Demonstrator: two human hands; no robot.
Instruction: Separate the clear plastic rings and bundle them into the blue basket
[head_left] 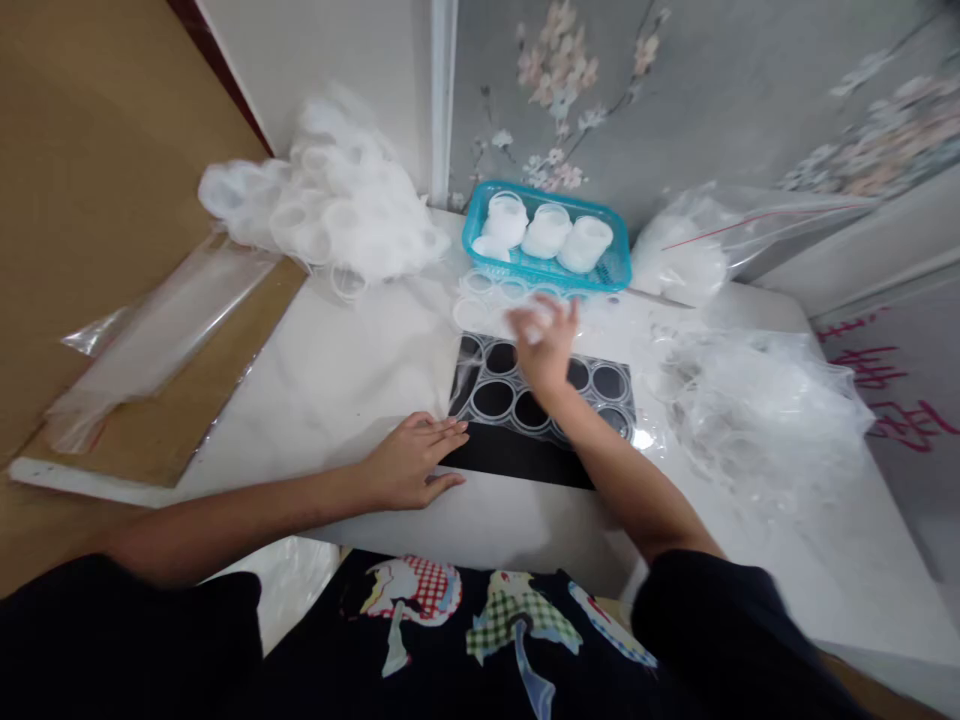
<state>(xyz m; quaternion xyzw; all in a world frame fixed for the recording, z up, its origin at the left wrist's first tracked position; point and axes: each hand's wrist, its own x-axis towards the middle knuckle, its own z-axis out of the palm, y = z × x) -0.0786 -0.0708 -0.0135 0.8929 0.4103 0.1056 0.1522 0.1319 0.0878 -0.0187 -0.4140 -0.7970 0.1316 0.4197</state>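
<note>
My left hand [416, 462] lies with its fingers stretched out, fingertips at the left edge of a black sheet [517, 455]. On that sheet rests a clear plastic sheet of joined rings [493, 398], the black showing through its round openings. Over its far side hovers my right hand [546, 345], smeared by motion. Something whitish shows by its fingers, but I cannot tell whether they hold it. Just beyond lies another translucent sheet of rings [472, 312], partly behind the right hand.
A blue basket [555, 275] with stacks of white discs [549, 230] stands at the back. White rings [352, 190] are heaped at the left. To the right are a zip bag [686, 255] and crumpled clear ring sheets [765, 410]. Plastic sleeves [157, 345] lie on cardboard at far left.
</note>
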